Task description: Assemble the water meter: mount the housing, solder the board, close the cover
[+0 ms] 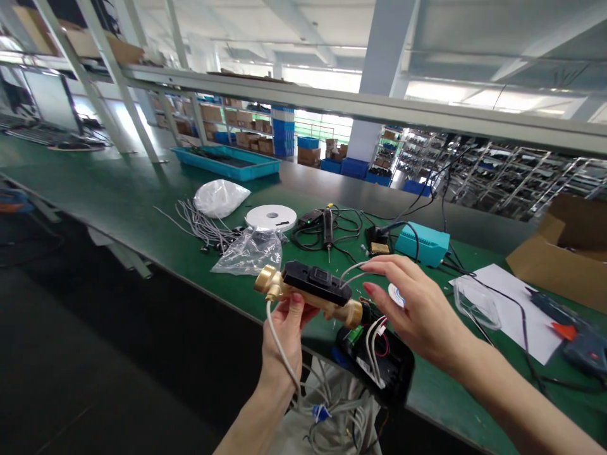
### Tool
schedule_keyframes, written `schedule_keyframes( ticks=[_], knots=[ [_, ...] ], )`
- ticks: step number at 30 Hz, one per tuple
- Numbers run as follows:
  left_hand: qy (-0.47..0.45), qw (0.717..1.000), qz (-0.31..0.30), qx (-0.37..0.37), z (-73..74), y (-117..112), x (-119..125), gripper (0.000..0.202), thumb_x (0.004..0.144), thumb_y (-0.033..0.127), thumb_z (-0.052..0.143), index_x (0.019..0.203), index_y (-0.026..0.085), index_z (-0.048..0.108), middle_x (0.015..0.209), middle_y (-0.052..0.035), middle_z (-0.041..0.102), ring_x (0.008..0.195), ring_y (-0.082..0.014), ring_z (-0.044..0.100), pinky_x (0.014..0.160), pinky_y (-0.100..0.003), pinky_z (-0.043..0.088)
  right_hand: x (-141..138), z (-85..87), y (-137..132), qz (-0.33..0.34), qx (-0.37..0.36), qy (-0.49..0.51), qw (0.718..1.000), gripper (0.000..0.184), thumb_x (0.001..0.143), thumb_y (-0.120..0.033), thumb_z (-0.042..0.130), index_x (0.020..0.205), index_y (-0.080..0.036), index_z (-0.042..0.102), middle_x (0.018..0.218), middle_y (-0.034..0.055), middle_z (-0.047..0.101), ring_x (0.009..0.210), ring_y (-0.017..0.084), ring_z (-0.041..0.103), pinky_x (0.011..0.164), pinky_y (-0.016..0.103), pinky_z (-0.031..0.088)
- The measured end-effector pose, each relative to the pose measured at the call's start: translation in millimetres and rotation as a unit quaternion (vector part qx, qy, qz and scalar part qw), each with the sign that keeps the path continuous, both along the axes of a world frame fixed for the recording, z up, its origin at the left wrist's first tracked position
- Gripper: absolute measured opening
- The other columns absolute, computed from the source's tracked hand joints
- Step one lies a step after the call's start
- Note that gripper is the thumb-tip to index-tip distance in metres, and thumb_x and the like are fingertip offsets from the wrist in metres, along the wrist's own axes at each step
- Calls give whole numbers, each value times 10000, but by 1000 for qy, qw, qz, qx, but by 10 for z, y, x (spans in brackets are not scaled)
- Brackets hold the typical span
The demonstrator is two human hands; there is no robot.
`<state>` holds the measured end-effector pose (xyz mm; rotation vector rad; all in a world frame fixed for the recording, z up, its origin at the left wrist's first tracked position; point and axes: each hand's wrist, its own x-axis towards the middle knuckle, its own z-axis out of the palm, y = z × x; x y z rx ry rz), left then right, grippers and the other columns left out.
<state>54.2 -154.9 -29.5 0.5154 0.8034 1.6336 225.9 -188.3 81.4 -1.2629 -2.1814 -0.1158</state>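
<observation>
My left hand (285, 328) is closed around the underside of a brass water meter body (348, 312) with threaded ends. A black plastic cover (317, 282) sits along its top. A light grey cable (277, 338) runs from a brass fitting near its left end. Thin grey wires (351, 270) rise from the cover's right end to the fingertips of my right hand (412, 303). Those fingers are stretched out, with thumb and forefinger apart. Below, at the bench edge, is an open black housing (391, 366) with white and red wires and a green terminal block (354, 335).
On the green bench (165, 215) lie plastic bags (253, 253), a white reel (271, 217), an electric screwdriver (327, 227) and a teal box (423, 243). A glue gun (576, 335) and cardboard box (564, 253) are at right. A teal tray (227, 163) stands farther back.
</observation>
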Motion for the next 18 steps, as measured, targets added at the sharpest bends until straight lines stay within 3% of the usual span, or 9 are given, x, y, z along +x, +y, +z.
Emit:
schedule_keyframes(
  ticks=[3, 5, 8, 11, 12, 14, 16, 18],
  knots=[
    [12, 1000, -15, 11, 13, -39, 26, 457, 568, 466, 803, 833, 120, 668, 791, -58, 702, 662, -162, 647, 613, -259, 525, -152, 79, 114, 28, -41, -32, 998, 375, 888, -385, 530, 1180, -149, 522, 1157, 90, 588, 1091, 217, 516, 946, 369, 416],
    [20, 1000, -15, 17, -1, -53, 26, 457, 593, 484, 783, 857, 128, 666, 820, -63, 699, 682, -167, 646, 609, -256, 521, -222, 126, 110, 20, -33, -36, 999, 368, 887, -404, 523, 1145, -142, 543, 1104, 90, 607, 1051, 224, 533, 919, 374, 424],
    [26, 999, 10, 24, -60, -42, -5, 451, 649, 512, 736, 923, 166, 645, 895, -47, 685, 745, -157, 643, 635, -242, 514, -207, 114, -13, -48, -24, -22, 998, 251, 914, -373, 460, 890, -166, 600, 863, 56, 628, 834, 200, 571, 762, 350, 454],
    [32, 998, 44, 32, -134, -2, -46, 403, 701, 517, 694, 930, 194, 623, 920, -28, 668, 804, -146, 634, 707, -242, 509, -90, -96, -182, -127, -134, -60, 981, 305, 900, -424, 453, 786, -180, 596, 765, 50, 622, 735, 201, 580, 672, 343, 455],
    [35, 997, 53, 36, -156, 13, -54, 390, 712, 517, 684, 928, 200, 618, 928, -25, 664, 823, -145, 630, 728, -245, 506, -53, -206, -227, -148, -174, -82, 970, 327, 867, -473, 491, 859, -169, 613, 827, 73, 640, 789, 229, 596, 699, 367, 465],
    [47, 996, 67, 46, -189, 37, -57, 386, 726, 528, 666, 932, 206, 612, 947, -26, 657, 857, -150, 622, 752, -250, 501, -13, -442, -280, -171, -232, -109, 951, 594, 751, -581, 590, 1133, -127, 567, 1071, 146, 625, 978, 310, 586, 806, 436, 467],
    [65, 993, 77, 56, -211, 54, -49, 399, 730, 544, 653, 928, 200, 611, 946, -33, 653, 872, -159, 619, 764, -257, 499, -26, -646, -280, -175, -265, -105, 942, 925, 633, -622, 667, 1344, -97, 397, 1297, 200, 501, 1137, 361, 513, 901, 482, 436],
    [87, 990, 87, 62, -225, 64, -42, 413, 732, 552, 645, 927, 189, 610, 939, -41, 652, 881, -164, 618, 784, -261, 493, -62, -772, -246, -173, -283, -86, 939, 1035, 590, -579, 709, 1404, -84, 303, 1398, 227, 387, 1217, 378, 448, 952, 507, 403]
  ],
)
